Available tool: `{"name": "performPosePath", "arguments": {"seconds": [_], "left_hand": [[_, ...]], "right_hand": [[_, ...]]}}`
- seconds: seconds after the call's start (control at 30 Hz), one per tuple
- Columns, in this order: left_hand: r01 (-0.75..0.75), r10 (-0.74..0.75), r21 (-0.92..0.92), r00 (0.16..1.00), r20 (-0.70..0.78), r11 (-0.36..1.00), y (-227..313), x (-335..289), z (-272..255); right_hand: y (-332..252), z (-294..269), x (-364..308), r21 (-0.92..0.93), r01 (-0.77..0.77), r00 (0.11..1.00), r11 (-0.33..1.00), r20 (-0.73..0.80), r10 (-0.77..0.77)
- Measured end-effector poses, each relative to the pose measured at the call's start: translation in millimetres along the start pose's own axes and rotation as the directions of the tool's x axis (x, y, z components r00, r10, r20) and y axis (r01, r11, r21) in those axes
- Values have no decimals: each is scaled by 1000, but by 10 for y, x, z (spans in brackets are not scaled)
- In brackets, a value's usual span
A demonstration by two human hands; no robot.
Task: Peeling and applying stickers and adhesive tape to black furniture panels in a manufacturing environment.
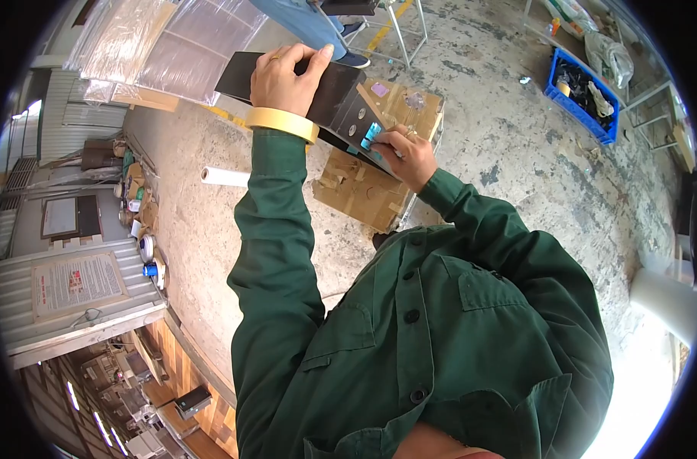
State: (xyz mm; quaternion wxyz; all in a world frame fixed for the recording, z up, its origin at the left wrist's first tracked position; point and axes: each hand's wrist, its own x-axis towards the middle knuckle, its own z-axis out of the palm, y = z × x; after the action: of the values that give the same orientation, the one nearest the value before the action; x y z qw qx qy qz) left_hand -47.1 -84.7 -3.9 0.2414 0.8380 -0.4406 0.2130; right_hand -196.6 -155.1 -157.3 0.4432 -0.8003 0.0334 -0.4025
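Above concrete floor (501,92), left hand (286,80) grips black box (335,96); right hand (411,157) apparently pinches partly hidden blue sticker (371,134)

in the upper centre, a black box-shaped piece (335,93) is held by the left hand (283,79), whose wrist is ringed by a yellow tape roll (283,122). a shiny blue strip (371,135) on the piece is touched by the right hand (411,157). brown cardboard (356,191) is seen beneath.
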Motion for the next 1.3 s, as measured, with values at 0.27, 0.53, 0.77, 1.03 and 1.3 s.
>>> {"name": "performPosePath", "arguments": {"seconds": [0.27, 0.53, 0.77, 1.03, 1.3], "left_hand": [[-5, 5, -6, 1000, 10, 1000, -6, 19, 26], [-3, 4, -9, 999, 32, 1000, -5, 25, 2], [2, -1, -14, 1000, 24, 1000, -10, 14, 4], [13, -13, -8, 1000, 19, 1000, -29, 9, 13], [6, -5, -19, 1000, 23, 1000, -8, 11, -15]], "right_hand": [[41, -39, 16, -28, 49, 998, 998, 52, -47], [79, -40, 45, 44, -17, 994, 999, 112, 12], [99, -30, 72, 22, 3, 993, 1000, 121, -6], [168, -217, 285, -74, 165, 939, 983, 316, -134], [130, -291, 356, -89, 157, 913, 984, 392, -110]]}}
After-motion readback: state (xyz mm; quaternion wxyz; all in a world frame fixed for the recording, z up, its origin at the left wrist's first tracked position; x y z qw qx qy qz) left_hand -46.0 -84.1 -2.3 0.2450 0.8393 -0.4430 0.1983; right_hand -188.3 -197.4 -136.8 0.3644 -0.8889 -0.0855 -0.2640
